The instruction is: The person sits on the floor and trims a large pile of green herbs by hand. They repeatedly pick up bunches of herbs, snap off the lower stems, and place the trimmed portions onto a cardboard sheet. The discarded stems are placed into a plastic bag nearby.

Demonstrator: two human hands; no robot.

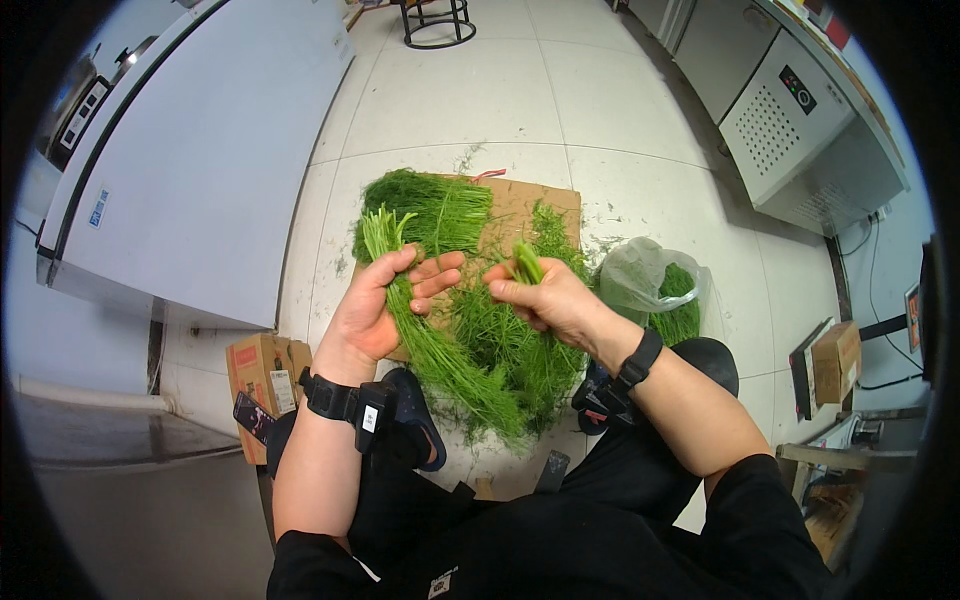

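My left hand (390, 300) grips a bunch of feathery green herb, likely dill or fennel fronds (457, 367), by its stems. The cut stem ends stick up past my thumb, and the fronds trail down to the right; some fingers are spread. In my right hand (544, 296) is a smaller bundle of green stems (527, 262), pinched between thumb and fingers. Below both hands lies a loose heap of the same greens (487, 322). A neat pile of herb bunches (427, 210) rests on a flattened cardboard sheet (525, 202), its stems pointing right.
To the right stands a translucent plastic bag (637, 277) with more greens. A cardboard box (259, 367) and a phone (253, 418) are by my left knee. A white chest appliance (202, 150) flanks the left, a steel counter unit (787, 120) the right. Scraps litter the tiled floor (465, 97).
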